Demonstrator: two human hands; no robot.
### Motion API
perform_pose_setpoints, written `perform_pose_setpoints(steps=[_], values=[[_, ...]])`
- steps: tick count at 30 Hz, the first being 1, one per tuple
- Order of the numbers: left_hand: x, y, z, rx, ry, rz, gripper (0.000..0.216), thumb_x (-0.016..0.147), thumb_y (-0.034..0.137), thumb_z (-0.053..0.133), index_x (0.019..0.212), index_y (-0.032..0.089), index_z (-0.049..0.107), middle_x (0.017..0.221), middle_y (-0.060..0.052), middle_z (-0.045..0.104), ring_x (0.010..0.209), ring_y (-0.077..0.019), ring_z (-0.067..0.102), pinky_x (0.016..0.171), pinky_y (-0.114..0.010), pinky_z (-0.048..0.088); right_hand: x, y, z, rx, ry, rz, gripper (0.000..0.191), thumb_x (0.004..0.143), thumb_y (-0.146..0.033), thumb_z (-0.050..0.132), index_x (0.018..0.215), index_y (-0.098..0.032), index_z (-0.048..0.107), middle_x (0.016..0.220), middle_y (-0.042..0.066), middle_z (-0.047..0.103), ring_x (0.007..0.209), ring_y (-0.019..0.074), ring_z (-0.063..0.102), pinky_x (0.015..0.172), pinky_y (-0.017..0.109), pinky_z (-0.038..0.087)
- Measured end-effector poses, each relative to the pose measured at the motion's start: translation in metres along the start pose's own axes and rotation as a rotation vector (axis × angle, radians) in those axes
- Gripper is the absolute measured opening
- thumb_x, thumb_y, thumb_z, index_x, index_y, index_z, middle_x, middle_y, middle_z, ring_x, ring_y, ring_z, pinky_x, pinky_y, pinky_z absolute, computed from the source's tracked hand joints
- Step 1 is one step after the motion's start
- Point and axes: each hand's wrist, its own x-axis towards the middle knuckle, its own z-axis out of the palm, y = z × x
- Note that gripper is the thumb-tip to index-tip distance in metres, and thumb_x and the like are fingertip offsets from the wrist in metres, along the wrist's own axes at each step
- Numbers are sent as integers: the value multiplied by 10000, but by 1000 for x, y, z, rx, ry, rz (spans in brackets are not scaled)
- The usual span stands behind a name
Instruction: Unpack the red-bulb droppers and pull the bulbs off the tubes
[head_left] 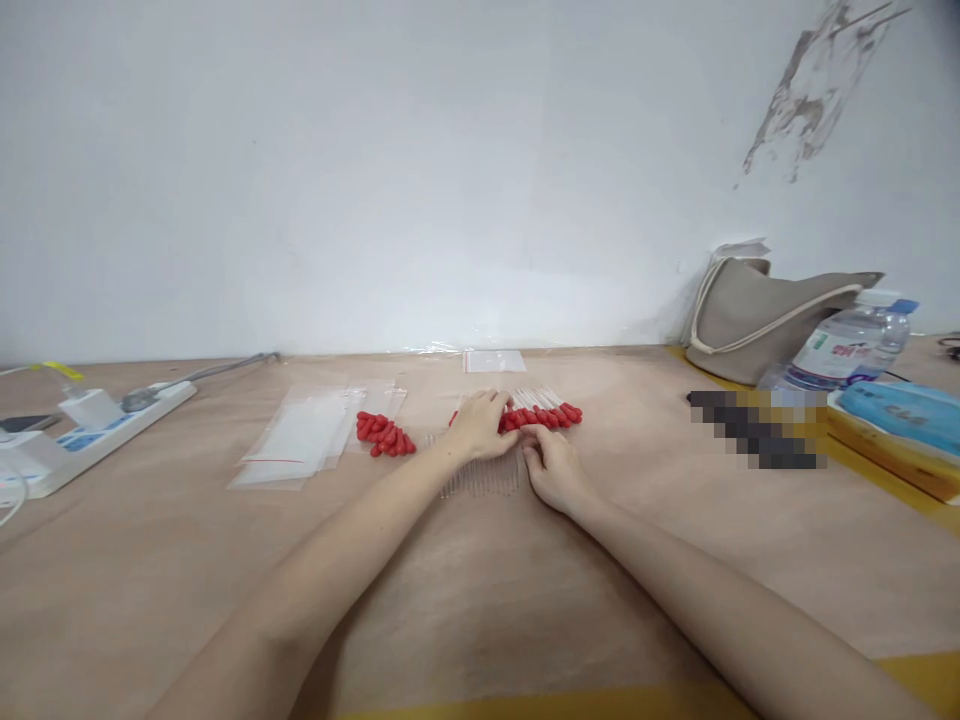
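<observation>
A row of red-tipped white sticks lies in the middle of the table, with the red ends towards me. My left hand rests across the left part of this row, fingers stretched out and thumb apart from them, and it hides what lies beneath. Just right of it, my right hand has its fingers curled in at the near edge of the red tips; what it pinches, if anything, is too small to tell. Thin clear tubes lie side by side under and before my left hand. A separate red-tipped bunch sits left.
Clear zip bags lie on the left, beyond them a white power strip with plugs. A small white card is near the wall. At right are a grey bag, a water bottle and a blue-topped packet.
</observation>
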Motion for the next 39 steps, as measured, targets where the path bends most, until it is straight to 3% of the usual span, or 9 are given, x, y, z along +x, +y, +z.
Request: perform_pose_setpoints(steps=[4,8,12,17,22,26,29,33,39], values=[[9,0,6,-65,14,-56,182,767,284,498,848,160,604,822,-55,615,794,-177,558,767,-288,425,2,4,3,38,63,28,285,747,-121,427,1020,-135,509,860,73,627,837,196,536,757,330,399],[15,-1,12,-121,44,-153,109,719,229,530,730,172,623,733,-36,641,697,-163,582,667,-264,442,2,8,4,74,79,36,281,740,-144,441,1014,-147,503,834,64,627,819,198,539,731,333,411],[17,0,10,-156,158,-318,136,701,187,517,798,166,609,710,-37,647,666,-167,595,635,-271,449,2,9,5,70,75,43,286,727,-169,470,1009,-153,509,799,52,624,809,204,539,730,351,420],[-11,-3,-11,-214,300,-452,139,740,189,476,850,150,552,742,-38,637,668,-134,606,606,-230,464,3,16,10,145,186,-12,264,730,-213,486,986,-158,525,912,80,574,826,185,544,757,354,448],[-87,-19,-34,-407,318,-207,91,755,216,523,828,166,546,766,-18,625,674,-120,602,608,-222,477,1,7,2,142,322,-131,295,814,-327,447,1045,-160,525,1032,114,492,933,195,505,794,357,443],[-126,-31,-41,-310,222,-4,84,786,208,510,850,182,558,772,-15,618,721,-131,588,671,-259,470,-7,-14,-9,-36,169,-404,357,832,-351,460,1149,-194,505,1115,103,512,1056,208,448,897,381,344],[-131,-34,-39,-287,231,47,99,802,209,499,884,186,551,821,-26,625,762,-137,590,691,-266,474,-12,-24,-7,-177,37,-549,325,839,-368,467,1125,-232,542,1023,66,599,980,196,478,914,416,270],[-128,-34,-36,-292,258,83,116,800,204,506,905,185,553,827,-31,631,777,-139,594,708,-267,481,-12,-28,0,-246,3,-622,262,859,-346,447,1059,-252,590,816,24,649,871,173,496,922,433,206],[-122,-22,-37,-227,204,133,256,798,193,490,1049,194,542,1051,-69,578,978,-172,528,851,-324,417,-11,-31,7,-221,-41,-694,217,866,-275,434,931,-196,626,685,19,601,735,141,464,820,343,282]])
